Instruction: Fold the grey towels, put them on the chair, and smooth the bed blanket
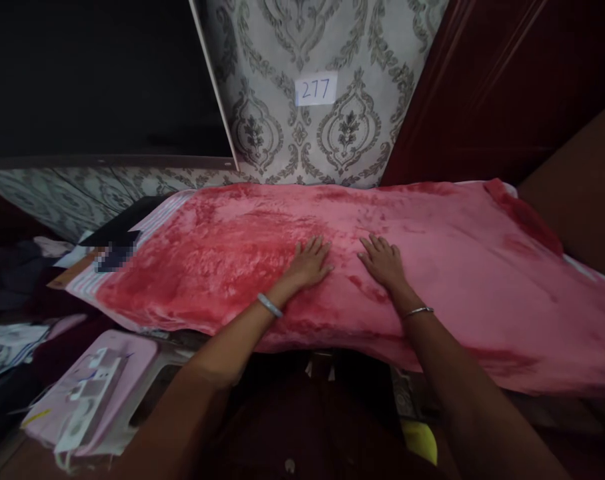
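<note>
A red and pink plush blanket (462,267) is spread over a long, low surface against the wall. My left hand (308,263) lies flat on it near the middle, fingers stretched out and a bracelet at the wrist. A short distance to the right, my right hand (382,261) also rests palm down on the plush, its fingers spread. Neither hand grips anything. Striped cloth (89,279) shows from under the blanket's left end. Whatever supports the blanket is mostly hidden.
A large dark television screen (102,80) fills the upper left. Paper marked 277 (316,89) sticks to the patterned wall. Dark red wooden panelling (482,87) stands at right. Lower left, a pink stool-like surface (127,343) carries a white power strip (89,407). Clothes (12,347) lie further left.
</note>
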Action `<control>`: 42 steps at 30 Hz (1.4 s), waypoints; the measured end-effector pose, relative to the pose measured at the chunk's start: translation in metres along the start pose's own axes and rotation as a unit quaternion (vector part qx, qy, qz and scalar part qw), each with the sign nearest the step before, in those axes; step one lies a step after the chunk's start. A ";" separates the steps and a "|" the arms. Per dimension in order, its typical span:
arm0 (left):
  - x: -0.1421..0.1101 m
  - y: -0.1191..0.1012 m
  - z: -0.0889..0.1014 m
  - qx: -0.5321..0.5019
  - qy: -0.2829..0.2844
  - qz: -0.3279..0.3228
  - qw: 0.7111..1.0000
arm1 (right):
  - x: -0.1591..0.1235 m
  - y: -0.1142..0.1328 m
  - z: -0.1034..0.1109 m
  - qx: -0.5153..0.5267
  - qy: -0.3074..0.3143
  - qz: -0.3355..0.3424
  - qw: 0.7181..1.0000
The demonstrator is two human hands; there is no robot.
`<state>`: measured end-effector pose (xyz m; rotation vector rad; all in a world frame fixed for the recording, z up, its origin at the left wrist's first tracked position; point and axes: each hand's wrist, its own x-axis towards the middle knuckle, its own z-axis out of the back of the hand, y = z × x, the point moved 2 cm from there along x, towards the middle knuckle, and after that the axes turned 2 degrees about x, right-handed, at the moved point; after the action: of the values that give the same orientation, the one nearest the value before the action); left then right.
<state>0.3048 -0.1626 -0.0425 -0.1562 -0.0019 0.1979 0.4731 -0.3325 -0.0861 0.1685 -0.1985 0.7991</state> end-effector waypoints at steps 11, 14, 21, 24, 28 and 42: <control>-0.015 0.053 -0.002 0.025 -0.004 0.098 0.995 | 0.002 -0.004 -0.006 -0.008 -0.003 0.013 1.000; -0.042 0.098 0.009 0.049 0.000 0.200 0.979 | 0.002 -0.003 -0.005 -0.009 0.001 0.007 1.000; -0.140 0.187 0.026 0.092 -0.012 0.369 0.925 | -0.001 -0.006 -0.009 0.003 -0.026 0.014 1.000; -0.170 0.204 0.034 0.102 -0.015 0.410 0.906 | -0.001 -0.010 -0.019 0.004 -0.052 0.028 0.998; -0.174 0.212 0.042 0.091 -0.043 0.446 0.890 | 0.000 -0.015 -0.030 -0.002 -0.074 0.046 0.996; -0.107 0.004 -0.026 -0.114 0.045 -0.162 0.979 | 0.000 -0.015 -0.028 -0.017 -0.060 0.049 0.997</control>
<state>0.2000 -0.1839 -0.0669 -0.3905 0.0403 -0.1354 0.4872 -0.3365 -0.1143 0.1762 -0.3346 0.8828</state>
